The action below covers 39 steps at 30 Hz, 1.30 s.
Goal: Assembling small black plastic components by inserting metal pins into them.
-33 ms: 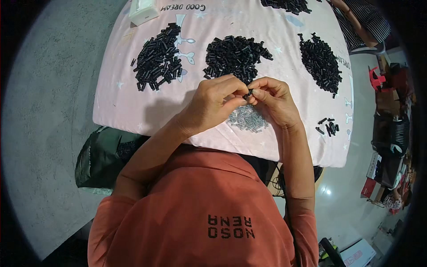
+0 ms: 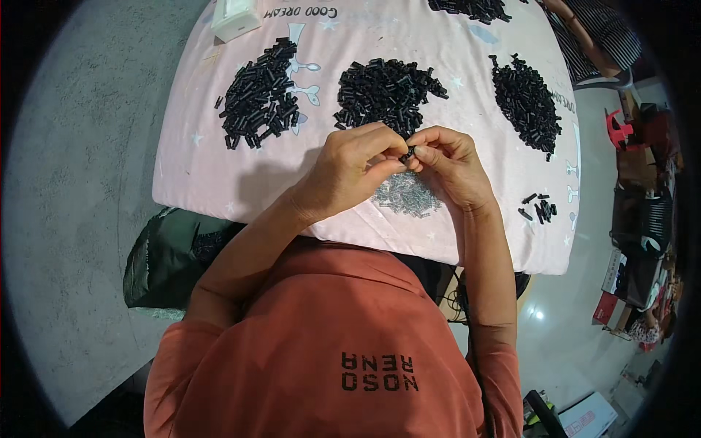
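Between my fingertips is a small black cylindrical piece, mostly covered by the fingers. My left hand pinches it from the left, thumb and forefinger closed. From the other side my right hand grips the same piece. Just below the hands lies a heap of small clear or silvery parts, too fine to name. A large pile of black cylindrical pieces sits right beyond my fingers.
More black pieces form a left pile, a right pile and a far pile. A few lie loose near the right edge. A white box stands on the pink cloth. Another person's arm shows at the far right.
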Available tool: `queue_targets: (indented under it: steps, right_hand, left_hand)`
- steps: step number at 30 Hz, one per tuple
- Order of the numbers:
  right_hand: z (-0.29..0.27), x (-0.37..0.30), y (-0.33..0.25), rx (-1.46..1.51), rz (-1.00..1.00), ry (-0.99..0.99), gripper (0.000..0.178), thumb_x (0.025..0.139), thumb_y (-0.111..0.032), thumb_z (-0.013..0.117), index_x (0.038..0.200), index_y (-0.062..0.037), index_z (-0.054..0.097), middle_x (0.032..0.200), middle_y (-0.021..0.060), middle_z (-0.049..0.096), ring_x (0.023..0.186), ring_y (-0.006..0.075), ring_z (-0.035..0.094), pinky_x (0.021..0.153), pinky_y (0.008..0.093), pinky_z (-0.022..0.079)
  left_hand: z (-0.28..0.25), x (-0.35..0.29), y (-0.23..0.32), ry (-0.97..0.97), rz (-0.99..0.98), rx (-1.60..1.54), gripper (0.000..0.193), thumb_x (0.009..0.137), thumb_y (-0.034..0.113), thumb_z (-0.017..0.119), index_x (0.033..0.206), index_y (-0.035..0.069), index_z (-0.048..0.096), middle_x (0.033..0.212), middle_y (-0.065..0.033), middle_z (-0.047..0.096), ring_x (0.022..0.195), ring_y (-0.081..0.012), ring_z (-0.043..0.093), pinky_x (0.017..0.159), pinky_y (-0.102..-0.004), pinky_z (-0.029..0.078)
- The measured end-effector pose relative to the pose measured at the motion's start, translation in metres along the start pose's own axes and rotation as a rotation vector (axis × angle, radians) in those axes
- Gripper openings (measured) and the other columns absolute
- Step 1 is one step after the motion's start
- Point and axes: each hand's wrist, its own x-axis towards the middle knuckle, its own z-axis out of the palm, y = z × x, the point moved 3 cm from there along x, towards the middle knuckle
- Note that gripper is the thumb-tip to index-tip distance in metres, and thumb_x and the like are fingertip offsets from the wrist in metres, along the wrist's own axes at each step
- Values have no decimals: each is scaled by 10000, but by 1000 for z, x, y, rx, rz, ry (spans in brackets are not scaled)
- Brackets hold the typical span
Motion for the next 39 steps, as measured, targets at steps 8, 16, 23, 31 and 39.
queue_targets:
  steps: [8,16,23,31,39]
  right_hand:
    - [0,0,0,32,2,-11,135,910,-28,700,1030,33,703,858,70,704,764,111,644,730,238,543]
    - [0,0,0,46,-15,-12,138,900,-23,709,1027,31,704,860,72,704,760,112,643,726,242,542]
    - [0,0,-1,23,2,-3,135,900,-24,710,1023,31,701,861,72,704,760,112,645,727,240,544]
    - [-1,1,1,63,15,-23,147,898,-10,708,1036,32,681,867,75,701,771,112,656,731,232,549]
    - [2,2,0,163,-37,-77,194,904,23,686,1069,-4,587,907,78,684,782,121,665,724,233,549]
  left_hand:
    - [3,2,-2,52,17,2,186,790,-31,758,907,5,618,815,-100,648,682,-207,686,573,-303,529]
    - [3,1,0,3,-37,-19,175,798,-74,736,941,-29,648,853,-100,669,766,-169,695,661,-265,564]
    - [5,0,0,10,-25,17,179,801,-70,742,943,-29,642,855,-102,664,774,-172,698,681,-266,577]
    - [4,-1,1,7,4,7,204,789,-72,749,953,-30,636,855,-101,654,781,-175,697,690,-268,583]
    - [6,-1,0,-2,-53,-38,240,784,-62,757,988,-19,638,893,-97,657,803,-170,691,729,-277,583]
